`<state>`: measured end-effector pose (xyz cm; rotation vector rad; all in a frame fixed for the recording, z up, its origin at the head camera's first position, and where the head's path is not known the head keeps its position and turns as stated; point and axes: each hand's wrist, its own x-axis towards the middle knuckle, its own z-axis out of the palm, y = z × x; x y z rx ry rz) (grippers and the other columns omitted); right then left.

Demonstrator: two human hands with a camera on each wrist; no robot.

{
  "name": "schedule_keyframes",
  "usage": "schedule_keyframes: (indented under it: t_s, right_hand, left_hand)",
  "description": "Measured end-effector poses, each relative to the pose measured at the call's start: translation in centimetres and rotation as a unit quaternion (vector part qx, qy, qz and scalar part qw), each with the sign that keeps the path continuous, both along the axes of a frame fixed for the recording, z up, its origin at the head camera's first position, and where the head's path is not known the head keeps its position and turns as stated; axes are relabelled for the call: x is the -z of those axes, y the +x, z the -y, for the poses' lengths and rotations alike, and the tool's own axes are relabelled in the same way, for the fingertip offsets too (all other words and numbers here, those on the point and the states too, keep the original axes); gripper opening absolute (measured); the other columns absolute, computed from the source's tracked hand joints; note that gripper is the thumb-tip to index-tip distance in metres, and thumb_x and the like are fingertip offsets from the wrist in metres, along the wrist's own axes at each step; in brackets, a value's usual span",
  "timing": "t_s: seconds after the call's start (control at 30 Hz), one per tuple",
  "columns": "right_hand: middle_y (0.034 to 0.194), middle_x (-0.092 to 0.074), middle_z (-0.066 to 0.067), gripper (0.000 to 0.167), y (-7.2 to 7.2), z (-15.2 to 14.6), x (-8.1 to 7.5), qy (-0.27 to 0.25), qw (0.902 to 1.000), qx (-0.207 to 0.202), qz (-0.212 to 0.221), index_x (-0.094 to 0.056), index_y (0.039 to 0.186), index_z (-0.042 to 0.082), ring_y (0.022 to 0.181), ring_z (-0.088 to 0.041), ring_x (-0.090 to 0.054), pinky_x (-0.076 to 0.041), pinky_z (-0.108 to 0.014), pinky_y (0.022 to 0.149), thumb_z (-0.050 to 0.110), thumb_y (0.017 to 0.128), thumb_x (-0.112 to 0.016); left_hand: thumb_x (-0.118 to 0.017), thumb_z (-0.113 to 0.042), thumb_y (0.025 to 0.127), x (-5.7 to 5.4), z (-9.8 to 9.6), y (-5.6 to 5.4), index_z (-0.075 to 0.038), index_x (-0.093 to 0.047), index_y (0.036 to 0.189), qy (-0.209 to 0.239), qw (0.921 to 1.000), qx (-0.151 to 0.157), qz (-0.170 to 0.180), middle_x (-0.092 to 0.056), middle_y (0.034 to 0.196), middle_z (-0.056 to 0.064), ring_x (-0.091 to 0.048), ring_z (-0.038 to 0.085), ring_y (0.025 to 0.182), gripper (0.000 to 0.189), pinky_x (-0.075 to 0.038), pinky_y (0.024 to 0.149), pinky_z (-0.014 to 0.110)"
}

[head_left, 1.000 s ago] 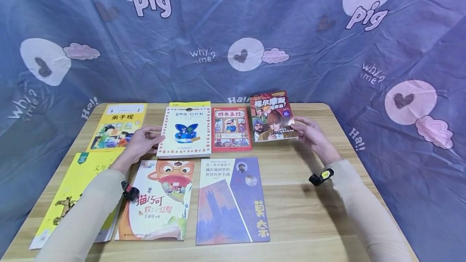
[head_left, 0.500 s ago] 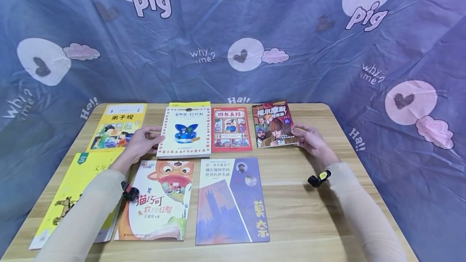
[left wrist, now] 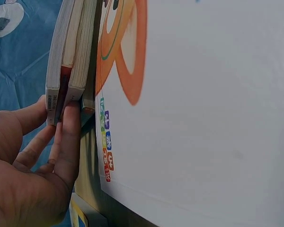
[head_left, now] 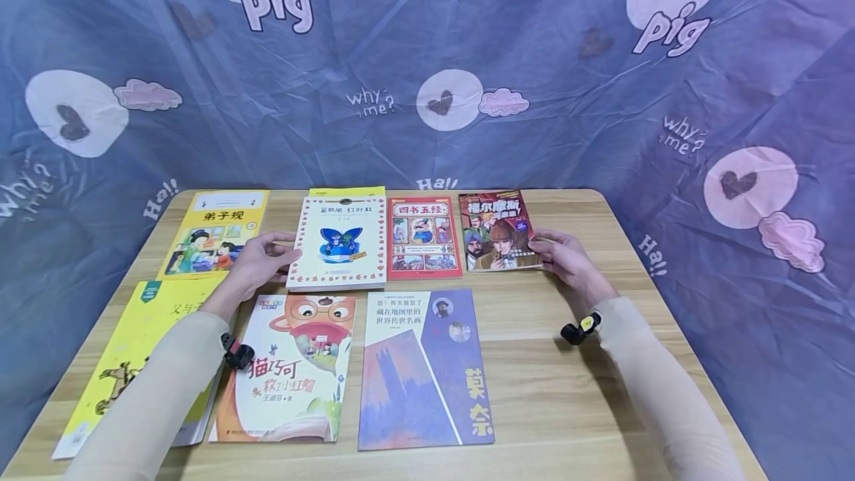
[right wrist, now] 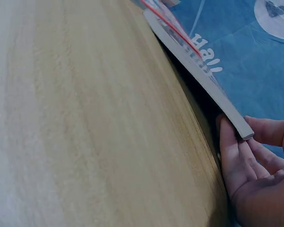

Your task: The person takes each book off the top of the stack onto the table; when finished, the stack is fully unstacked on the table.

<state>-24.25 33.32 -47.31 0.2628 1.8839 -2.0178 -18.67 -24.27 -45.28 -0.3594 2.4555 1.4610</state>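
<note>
My right hand (head_left: 564, 258) grips the lower right corner of a detective comic book (head_left: 497, 232) at the right end of the back row. In the right wrist view its thumb lies on top and its fingers (right wrist: 234, 161) lie under the book's corner (right wrist: 199, 71), which stands slightly off the wooden table (right wrist: 85, 118). My left hand (head_left: 257, 262) holds the left edge of a white butterfly book (head_left: 341, 243). In the left wrist view the thumb and fingers (left wrist: 68, 137) pinch the corner of that book stack (left wrist: 66, 52).
A red book (head_left: 424, 237) lies between the two held books, and a yellow one (head_left: 214, 232) lies at the back left. The front row has a yellow-green book (head_left: 127, 362), an orange cat book (head_left: 294, 370) and a purple book (head_left: 421, 370). A blue cloth backdrop (head_left: 427, 58) hangs behind the table (head_left: 588, 392).
The right hand has brought the detective book down from a raised tilt to lie almost flat beside the red book. The left hand has stayed put.
</note>
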Motion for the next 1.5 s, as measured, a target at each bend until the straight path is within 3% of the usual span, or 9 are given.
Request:
schedule_keyframes:
  t_s: [0.1, 0.23, 0.43, 0.57, 0.63, 0.77, 1.03, 1.5]
  right_hand:
    - [0.082, -0.073, 0.017, 0.046, 0.0, 0.2, 0.0, 0.075, 0.9969, -0.006, -0.025, -0.05, 0.145, -0.003, 0.07, 0.002, -0.066, -0.058, -0.017, 0.063, 0.008, 0.103, -0.066]
    - [0.079, -0.067, 0.019, 0.057, 0.1, 0.5, -0.1, 0.181, 0.9813, -0.006, -0.064, -0.048, 0.15, -0.01, 0.067, 0.002, -0.061, -0.058, -0.016, 0.06, 0.013, 0.101, -0.069]
    - [0.078, -0.065, 0.013, 0.053, 0.5, 1.4, -1.2, 0.228, 0.9671, 0.02, -0.11, -0.054, 0.144, -0.012, 0.062, -0.002, -0.06, -0.058, -0.019, 0.057, 0.01, 0.1, -0.071]
    - [0.076, -0.069, 0.011, 0.05, 0.6, 3.0, -2.0, 0.22, 0.9686, 0.023, -0.114, -0.056, 0.143, -0.01, 0.062, -0.003, -0.063, -0.058, -0.02, 0.057, 0.011, 0.1, -0.071]
    - [0.079, -0.073, 0.008, 0.049, 0.5, 4.1, -2.3, 0.199, 0.9738, 0.018, -0.109, -0.056, 0.144, -0.01, 0.063, -0.005, -0.065, -0.06, -0.021, 0.06, 0.01, 0.101, -0.07]
    - [0.095, -0.079, -0.002, 0.047, 0.1, 6.6, -2.5, 0.157, 0.9831, 0.0, -0.094, -0.057, 0.144, -0.007, 0.067, -0.008, -0.07, -0.064, -0.022, 0.067, 0.011, 0.102, -0.069]
    - [0.124, -0.073, -0.027, 0.047, -0.2, 12.3, -1.9, 0.072, 0.9952, -0.016, -0.064, -0.057, 0.145, -0.006, 0.07, -0.01, -0.074, -0.065, -0.023, 0.071, 0.008, 0.102, -0.069]
    - [0.135, -0.067, -0.032, 0.043, 0.1, 21.1, -1.7, 0.0, 0.9979, -0.062, -0.019, -0.059, 0.143, -0.004, 0.074, -0.014, -0.076, -0.067, -0.026, 0.074, 0.006, 0.102, -0.068]
  left_hand:
    - [-0.067, -0.029, 0.105, 0.0, 0.1, 0.0, -0.011, -0.046, 0.158, 0.0, 1.0, 0.001, -0.001, -0.055, 0.144, 0.025, -0.07, 0.017, 0.096, 0.059, -0.065, 0.076, 0.027]
    - [-0.067, -0.029, 0.106, 0.0, 0.1, 0.1, -0.01, -0.046, 0.158, 0.0, 1.0, 0.001, -0.001, -0.054, 0.145, 0.025, -0.07, 0.016, 0.096, 0.059, -0.065, 0.076, 0.027]
    - [-0.066, -0.029, 0.106, 0.0, 0.2, 0.1, -0.01, -0.046, 0.158, 0.0, 1.0, 0.001, 0.0, -0.054, 0.147, 0.026, -0.07, 0.017, 0.097, 0.059, -0.065, 0.076, 0.027]
    - [-0.066, -0.029, 0.106, 0.0, 0.2, 0.2, -0.011, -0.047, 0.157, 0.001, 1.0, -0.001, 0.002, -0.054, 0.146, 0.025, -0.07, 0.017, 0.097, 0.058, -0.065, 0.076, 0.027]
    - [-0.066, -0.028, 0.106, 0.0, 0.3, 0.2, -0.011, -0.047, 0.157, 0.001, 1.0, -0.002, 0.003, -0.054, 0.146, 0.025, -0.07, 0.018, 0.097, 0.057, -0.065, 0.076, 0.027]
    - [-0.066, -0.028, 0.106, 0.0, 0.3, 0.2, -0.011, -0.047, 0.157, -0.002, 1.0, -0.003, 0.0, -0.054, 0.146, 0.025, -0.07, 0.018, 0.098, 0.057, -0.065, 0.076, 0.027]
    - [-0.066, -0.029, 0.106, 0.1, 0.3, 0.2, -0.01, -0.046, 0.158, -0.004, 1.0, -0.001, -0.003, -0.054, 0.147, 0.026, -0.07, 0.021, 0.101, 0.059, -0.065, 0.077, 0.027]
    - [-0.066, -0.03, 0.106, -0.1, 0.1, 0.1, -0.01, -0.045, 0.158, 0.001, 1.0, 0.007, -0.003, -0.053, 0.148, 0.027, -0.07, 0.018, 0.099, 0.06, -0.065, 0.077, 0.027]
